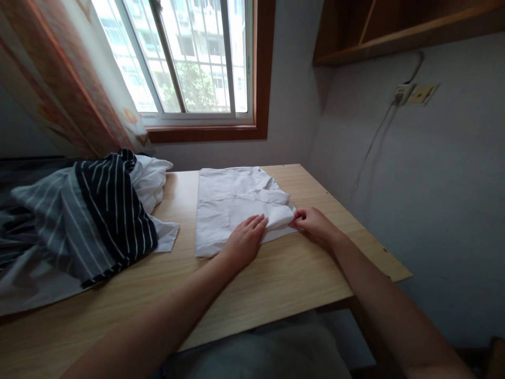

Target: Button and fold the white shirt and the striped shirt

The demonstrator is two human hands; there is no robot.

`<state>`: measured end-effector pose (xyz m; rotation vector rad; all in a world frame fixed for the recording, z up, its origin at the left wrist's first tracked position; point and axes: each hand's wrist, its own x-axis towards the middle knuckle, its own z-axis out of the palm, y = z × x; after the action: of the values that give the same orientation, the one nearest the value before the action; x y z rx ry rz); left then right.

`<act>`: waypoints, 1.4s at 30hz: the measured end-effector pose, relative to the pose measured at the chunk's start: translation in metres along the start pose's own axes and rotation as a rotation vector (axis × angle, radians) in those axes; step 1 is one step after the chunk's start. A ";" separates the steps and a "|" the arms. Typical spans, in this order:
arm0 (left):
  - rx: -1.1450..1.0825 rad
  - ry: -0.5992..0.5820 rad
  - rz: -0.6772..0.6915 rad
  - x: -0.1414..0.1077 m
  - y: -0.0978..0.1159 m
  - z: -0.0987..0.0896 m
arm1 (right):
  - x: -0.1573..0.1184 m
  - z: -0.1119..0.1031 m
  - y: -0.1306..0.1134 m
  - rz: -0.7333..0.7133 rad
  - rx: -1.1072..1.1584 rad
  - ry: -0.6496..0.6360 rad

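Apparently I'm at a folding step: the folded white fabric shirt [240, 205] lies flat on the pale wood-grain bench [260, 295], my left hand [246, 237] palm-down on its near side, my right hand [313, 223] pinching its right end. I judge the next move calls for straightening that end. Bare room runs rightward to the edge; the black-and-white striped cloth heap [112, 221] bounds the left.
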<state>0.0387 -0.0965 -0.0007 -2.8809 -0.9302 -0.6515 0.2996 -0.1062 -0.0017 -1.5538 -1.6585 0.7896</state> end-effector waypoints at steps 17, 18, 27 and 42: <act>0.057 0.082 -0.117 0.004 0.011 -0.015 | 0.005 0.009 -0.011 -0.070 -0.413 0.181; 0.048 0.096 -0.125 0.005 0.010 -0.015 | 0.005 0.011 -0.013 -0.072 -0.439 0.189; 0.028 0.008 -0.064 0.001 0.006 -0.006 | 0.002 0.026 -0.021 -0.071 -0.714 0.274; -0.015 -0.310 -0.009 -0.006 0.007 -0.012 | -0.009 0.046 -0.035 -0.482 -0.374 0.167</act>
<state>0.0336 -0.1077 0.0081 -3.0479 -0.9704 -0.2145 0.2420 -0.1162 0.0016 -1.3208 -2.0172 0.0980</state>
